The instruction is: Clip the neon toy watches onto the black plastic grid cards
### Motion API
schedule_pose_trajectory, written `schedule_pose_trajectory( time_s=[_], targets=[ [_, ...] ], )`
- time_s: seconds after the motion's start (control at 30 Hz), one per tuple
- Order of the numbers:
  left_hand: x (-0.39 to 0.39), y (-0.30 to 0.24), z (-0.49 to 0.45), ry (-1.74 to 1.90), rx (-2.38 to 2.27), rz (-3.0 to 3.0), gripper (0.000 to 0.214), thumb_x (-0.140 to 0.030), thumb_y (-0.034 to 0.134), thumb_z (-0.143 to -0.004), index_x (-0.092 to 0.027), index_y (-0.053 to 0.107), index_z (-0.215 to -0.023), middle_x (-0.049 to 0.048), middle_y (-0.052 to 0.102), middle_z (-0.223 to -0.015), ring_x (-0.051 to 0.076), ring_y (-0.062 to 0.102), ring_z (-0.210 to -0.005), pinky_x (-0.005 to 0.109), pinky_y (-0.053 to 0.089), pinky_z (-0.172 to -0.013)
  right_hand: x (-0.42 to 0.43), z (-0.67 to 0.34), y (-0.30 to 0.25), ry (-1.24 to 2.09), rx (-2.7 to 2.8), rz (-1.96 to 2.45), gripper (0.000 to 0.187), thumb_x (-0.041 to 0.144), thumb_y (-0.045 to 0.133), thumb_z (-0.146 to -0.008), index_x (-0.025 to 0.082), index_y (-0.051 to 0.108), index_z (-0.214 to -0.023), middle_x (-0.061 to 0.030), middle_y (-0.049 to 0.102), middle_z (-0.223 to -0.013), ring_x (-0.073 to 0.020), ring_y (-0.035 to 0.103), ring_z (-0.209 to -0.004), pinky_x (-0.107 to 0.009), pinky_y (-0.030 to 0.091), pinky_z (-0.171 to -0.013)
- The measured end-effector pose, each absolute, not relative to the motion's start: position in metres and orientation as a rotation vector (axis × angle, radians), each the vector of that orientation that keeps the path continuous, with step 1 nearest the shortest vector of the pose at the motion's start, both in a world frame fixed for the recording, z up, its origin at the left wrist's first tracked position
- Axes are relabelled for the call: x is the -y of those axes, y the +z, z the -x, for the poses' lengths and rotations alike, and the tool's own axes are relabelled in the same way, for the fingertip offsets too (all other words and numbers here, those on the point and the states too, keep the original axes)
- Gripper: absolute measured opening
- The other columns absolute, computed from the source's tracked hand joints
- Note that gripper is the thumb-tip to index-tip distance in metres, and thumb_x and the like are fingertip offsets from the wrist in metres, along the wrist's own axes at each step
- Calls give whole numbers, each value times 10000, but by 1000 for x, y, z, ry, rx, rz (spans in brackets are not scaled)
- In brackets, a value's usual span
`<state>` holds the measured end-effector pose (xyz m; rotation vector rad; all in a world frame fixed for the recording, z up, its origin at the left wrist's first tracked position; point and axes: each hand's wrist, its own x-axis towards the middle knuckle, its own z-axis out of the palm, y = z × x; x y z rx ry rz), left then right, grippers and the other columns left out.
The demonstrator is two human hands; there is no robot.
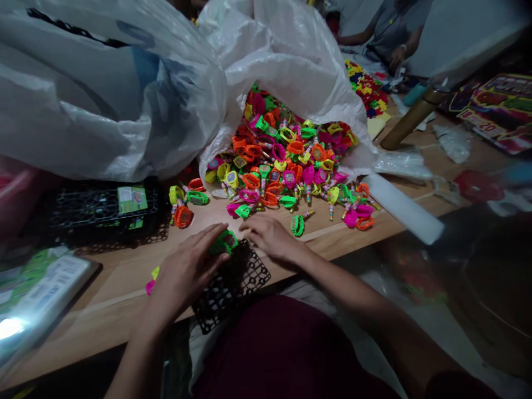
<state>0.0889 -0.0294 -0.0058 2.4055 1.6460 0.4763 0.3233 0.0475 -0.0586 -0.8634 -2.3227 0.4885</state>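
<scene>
Between the thumb and fingers of my left hand [189,266] is a green toy watch [224,242], held over a black plastic grid tray [249,271]. This tray lies tilted at the table's front edge, against my lap. My right hand [270,237] is at the tray's far edge, its fingers bent and close together; what is under the fingertips is hidden. Beyond both hands spreads a heap of bright toy watches [274,174] with small candy-filled tubes, spilling from a white plastic sack [286,61]. Another green toy watch [297,225] lies just right of my right hand.
Stacked black trays [103,208] and a clear-wrapped package [45,293] stand at the left, below a large plastic bag [103,111]. At the right are a white bar-shaped object [403,208], a brown bottle [411,119] and printed packaging [499,113]. Another person [394,33] sits at the back right.
</scene>
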Motion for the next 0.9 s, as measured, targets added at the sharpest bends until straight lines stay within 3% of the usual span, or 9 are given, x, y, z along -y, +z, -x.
schedule_pose_trajectory(
  time_s=[0.17,0.37,0.5,0.6,0.7,0.83,0.9],
  targets=[
    [30,-5,-78,564,-1776,-2306,641,-664,480,-945,-276,529,-1453,121,634,-1432,346,634,-1271,501,532,-1048,-85,-336,-34,157,2294,1250,223,125,532,-1014,198,739,-1053,-101,615,-1024,-255,540,-979,-351,457,-809],
    [27,-5,-78,509,-1876,-2306,690,-620,466,-958,-229,451,-1527,169,601,-1453,391,597,-1298,560,541,-1000,-88,-329,-51,99,2370,1182,269,120,515,-1007,193,730,-1151,-129,587,-1095,-257,511,-989,-358,466,-826],
    [28,-1,-80,493,-1829,-2459,693,-591,478,-955,-148,494,-1488,201,570,-1472,404,541,-1350,583,469,-1095,-67,-339,-51,365,2241,974,274,64,549,-938,173,706,-1134,-84,630,-1077,-232,543,-1018,-364,449,-944],
    [27,1,-82,454,-1808,-2494,691,-532,487,-957,-114,455,-1506,219,527,-1517,400,500,-1402,590,405,-1157,-50,-334,-51,770,2067,917,122,141,624,-916,163,701,-1009,-25,651,-905,-197,581,-868,-309,465,-834],
    [26,2,-84,419,-1817,-2351,704,-534,513,-944,-136,436,-1519,201,607,-1435,375,575,-1331,533,482,-1091,-39,-314,-61,1048,1892,886,67,227,690,-891,163,701,-911,-4,664,-861,-178,602,-820,-269,453,-769],
    [27,1,-85,482,-1845,-2278,662,-552,552,-926,-198,489,-1482,164,651,-1379,357,632,-1250,498,523,-1033,-35,-291,-80,1135,1788,914,137,284,676,-897,162,680,-959,-17,688,-884,-185,621,-836,-259,457,-759],
    [28,1,-85,503,-1828,-2286,632,-533,561,-927,-205,506,-1464,156,661,-1362,350,639,-1237,489,527,-1027,-34,-289,-88,1067,1852,921,107,226,596,-915,167,648,-987,-23,678,-872,-185,617,-813,-263,464,-750]
  ],
)
